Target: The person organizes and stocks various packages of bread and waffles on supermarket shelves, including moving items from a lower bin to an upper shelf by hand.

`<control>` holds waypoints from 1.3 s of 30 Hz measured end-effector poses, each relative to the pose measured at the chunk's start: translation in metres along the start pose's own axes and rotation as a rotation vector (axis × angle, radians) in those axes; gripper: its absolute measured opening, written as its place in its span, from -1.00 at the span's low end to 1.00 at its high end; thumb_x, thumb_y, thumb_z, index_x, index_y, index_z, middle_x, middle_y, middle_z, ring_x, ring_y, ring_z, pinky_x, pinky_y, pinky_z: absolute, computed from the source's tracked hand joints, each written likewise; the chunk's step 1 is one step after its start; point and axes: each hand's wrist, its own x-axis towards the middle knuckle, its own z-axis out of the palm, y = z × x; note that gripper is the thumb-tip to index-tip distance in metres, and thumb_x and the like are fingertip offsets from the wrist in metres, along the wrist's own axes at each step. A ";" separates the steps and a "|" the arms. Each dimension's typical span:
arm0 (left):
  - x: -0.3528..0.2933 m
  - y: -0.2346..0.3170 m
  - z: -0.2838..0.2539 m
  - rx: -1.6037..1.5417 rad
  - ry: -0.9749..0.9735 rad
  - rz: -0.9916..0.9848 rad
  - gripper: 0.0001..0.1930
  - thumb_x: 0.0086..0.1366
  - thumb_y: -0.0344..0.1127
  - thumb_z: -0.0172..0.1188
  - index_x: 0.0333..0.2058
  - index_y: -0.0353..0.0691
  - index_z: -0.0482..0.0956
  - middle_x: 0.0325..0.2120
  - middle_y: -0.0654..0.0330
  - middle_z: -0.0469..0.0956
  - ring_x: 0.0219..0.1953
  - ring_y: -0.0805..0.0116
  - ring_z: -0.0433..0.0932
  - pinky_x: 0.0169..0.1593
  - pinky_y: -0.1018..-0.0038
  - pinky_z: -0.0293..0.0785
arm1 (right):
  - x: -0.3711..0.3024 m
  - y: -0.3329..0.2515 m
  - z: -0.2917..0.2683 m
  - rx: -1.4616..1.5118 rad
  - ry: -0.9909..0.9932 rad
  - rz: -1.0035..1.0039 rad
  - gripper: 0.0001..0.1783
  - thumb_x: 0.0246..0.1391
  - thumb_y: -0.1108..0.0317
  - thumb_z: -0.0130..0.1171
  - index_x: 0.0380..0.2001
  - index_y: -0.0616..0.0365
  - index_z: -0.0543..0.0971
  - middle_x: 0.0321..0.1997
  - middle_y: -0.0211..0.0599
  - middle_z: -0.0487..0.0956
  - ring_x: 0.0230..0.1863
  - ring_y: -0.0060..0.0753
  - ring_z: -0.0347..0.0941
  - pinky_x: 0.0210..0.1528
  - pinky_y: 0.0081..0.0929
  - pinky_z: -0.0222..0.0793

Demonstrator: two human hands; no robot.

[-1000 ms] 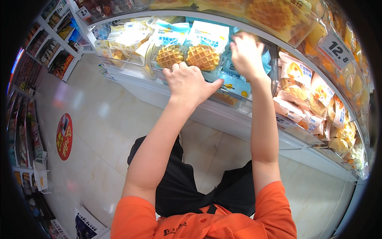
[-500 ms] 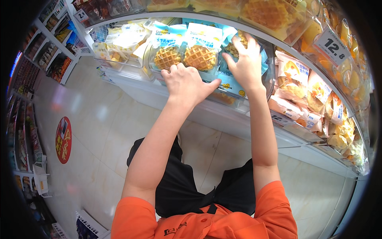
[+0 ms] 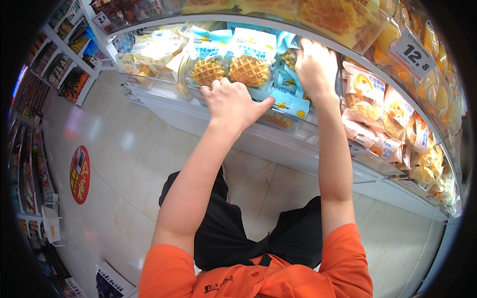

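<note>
Pale-blue waffle packages (image 3: pixel 252 57) stand side by side in a clear plastic bin (image 3: pixel 201 99) on the shelf, golden waffles showing through their windows. My left hand (image 3: pixel 232 102) is closed over the bin's front edge, its fingers bent just below two upright packages and its thumb pointing right. In the bin's right part my right hand (image 3: pixel 319 69) reaches in, palm down, fingers stretched toward the back and fingertips partly hidden. Beside that hand, another blue waffle package (image 3: pixel 287 82) lies deeper in the bin. A blue packet strip (image 3: pixel 289 105) shows at the front.
Cream-coloured packages (image 3: pixel 156 49) fill the bin to the left, and pink bread packages (image 3: pixel 365 87) the one to the right. An upper shelf edge (image 3: pixel 218 19) curves above my hands. A price tag (image 3: pixel 413 53) hangs at the right. A red floor sticker (image 3: pixel 80 175) lies left.
My right hand has moved right and further back, its spread fingers drawing together, uncovering blue packages beside it. My left hand stays at the bin's front edge.
</note>
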 end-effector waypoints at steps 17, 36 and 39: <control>0.001 -0.003 0.001 0.058 -0.068 -0.009 -0.27 -0.07 0.42 0.12 -0.37 -0.26 0.64 -0.30 0.05 0.55 -0.11 0.16 0.45 0.04 0.15 0.19 | -0.047 -0.037 -0.093 0.452 -0.294 0.359 -0.09 -0.13 -0.06 0.31 0.12 0.37 0.23 0.09 0.17 0.31 0.13 0.11 0.27 0.19 -0.23 0.17; 0.001 -0.001 -0.005 0.039 -0.110 -0.018 -0.21 -0.09 0.45 0.07 -0.33 -0.31 0.63 -0.25 0.00 0.54 -0.06 0.14 0.45 0.08 0.13 0.17 | -0.062 -0.025 -0.046 0.752 -0.083 0.390 -0.16 -0.24 0.36 0.47 0.06 0.35 0.21 -0.06 -0.12 0.46 -0.08 -0.42 0.46 -0.09 -0.55 0.43; 0.000 -0.004 -0.015 -0.007 -0.194 -0.007 -0.17 -0.08 0.46 0.03 -0.29 -0.34 0.63 -0.22 -0.04 0.53 -0.04 0.12 0.45 0.11 0.12 0.16 | -0.063 -0.027 -0.045 0.981 -0.082 0.543 -0.24 -0.28 0.25 0.48 -0.05 0.33 0.31 -0.11 -0.17 0.42 -0.09 -0.37 0.41 -0.04 -0.47 0.36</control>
